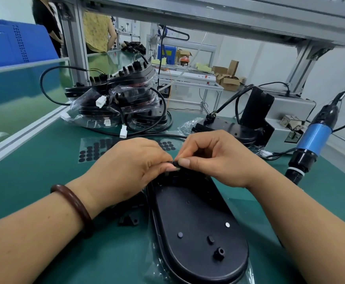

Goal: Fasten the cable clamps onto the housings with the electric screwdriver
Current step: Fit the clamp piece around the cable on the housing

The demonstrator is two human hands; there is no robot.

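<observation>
Evidently positioning: left hand [126, 167] and right hand [218, 160] pinch a small black plastic cable clamp [175, 163] over the black oval plastic housing [198, 222]. Next needs the blue electric screwdriver [315, 134] hanging right of the pinch.

Black oval housing [198, 218] flat on mat; small black clamp [175, 163] pinched above its far end

**Both hands meet fingertip to fingertip**

My two forearms come in from the lower corners of the view and converge at the centre. My left hand [130, 167] and right hand [214, 158] are both knuckles-up with fingers curled. Their fingertips [185, 162] touch between the hands, and together they pinch a small black part [175, 163]. The right hand's other fingers are tucked under its palm.
</observation>
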